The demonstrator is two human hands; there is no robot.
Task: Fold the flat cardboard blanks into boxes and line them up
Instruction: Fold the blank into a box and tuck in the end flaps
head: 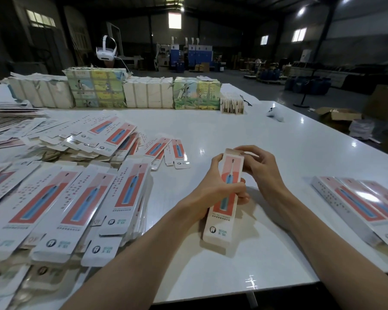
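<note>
A long white and pink toothbrush box (220,222) is held over the white table (289,153), its near end resting close to the surface. My left hand (215,193) grips its middle from the left side. Fingers of my right hand (259,166) pinch the flap at the box's far end. Flat blanks (61,211) of the same print lie in overlapping piles at the left. At the right edge, folded boxes (358,209) lie side by side in a row.
More loose blanks (112,139) are scattered at middle left. Wrapped bundles of paper stock (148,92) stand in a row along the far side. A white controller (276,115) lies far right. A white headset (106,50) shows behind the bundles.
</note>
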